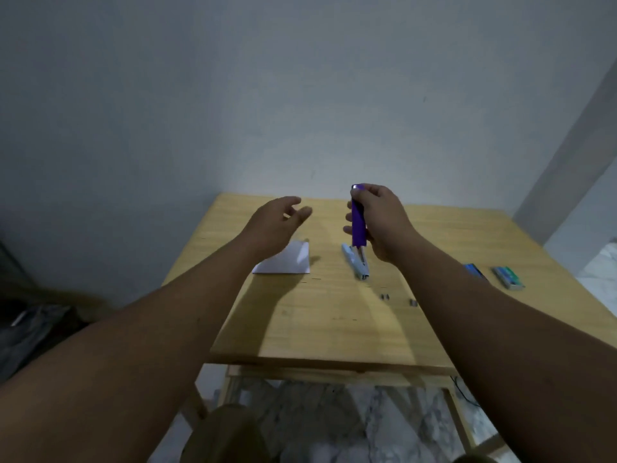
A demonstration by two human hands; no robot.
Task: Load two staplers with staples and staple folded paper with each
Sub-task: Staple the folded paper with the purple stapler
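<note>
Nearest, at nine o'clock, the left hand (278, 218) hovers with relaxed, spread fingers above the folded paper (287, 260), while at three o'clock the right hand (380, 218) grips the purple stapler (358, 225) upright over the counter (300, 322), seemingly mid-loading; next, I judge, the left hand must steady it.

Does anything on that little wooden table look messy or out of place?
A little. A few small metal bits, likely loose staples, lie scattered on the bare table near the front, apart from the staple boxes at the right edge. The folded paper and the light blue stapler lie flat and look fine.
</note>
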